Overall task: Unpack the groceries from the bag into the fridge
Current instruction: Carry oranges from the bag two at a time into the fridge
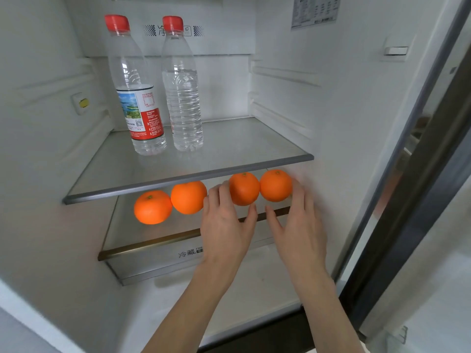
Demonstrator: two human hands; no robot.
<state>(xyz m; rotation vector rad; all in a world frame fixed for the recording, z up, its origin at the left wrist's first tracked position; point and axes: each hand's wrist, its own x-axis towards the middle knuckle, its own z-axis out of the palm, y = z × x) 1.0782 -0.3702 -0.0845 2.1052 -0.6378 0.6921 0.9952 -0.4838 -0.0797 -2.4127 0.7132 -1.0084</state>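
Observation:
Several oranges lie in a row on the fridge's lower glass shelf. My left hand cups the third orange, with fingers on its left side and the thumb under its right. My right hand cups the rightmost orange, thumb below it and fingers along its right side by the fridge wall. Both held oranges touch each other and sit at shelf level. Two more oranges lie free to the left. The grocery bag is out of view.
Two red-capped water bottles, one labelled and one plain, stand at the left on the upper glass shelf. A drawer front sits under the lower shelf. The open fridge door edge runs along the right.

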